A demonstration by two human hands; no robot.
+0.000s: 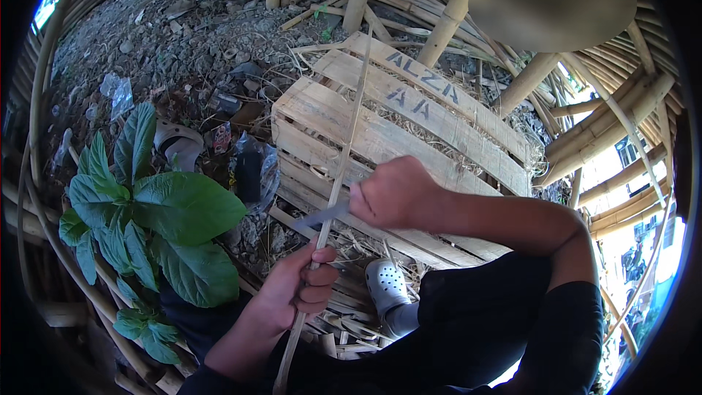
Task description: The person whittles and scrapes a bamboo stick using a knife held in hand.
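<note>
My left hand (300, 285) grips a long thin bamboo strip (344, 153) that runs from the lower edge up over a wooden crate. My right hand (395, 194) is closed on the handle of a knife (322, 214), its grey blade laid across the strip just above my left thumb. Both hands hover over the crate's near edge, above my dark-trousered knee and a grey perforated clog (387, 289).
The slatted wooden crate (439, 139) holds dry straw. A broad-leaved green plant (146, 219) grows at the left. Gravel ground with litter and a black bag (248, 168) lies beyond. Thick bamboo poles (453, 11) and bundled bamboo strips ring the scene.
</note>
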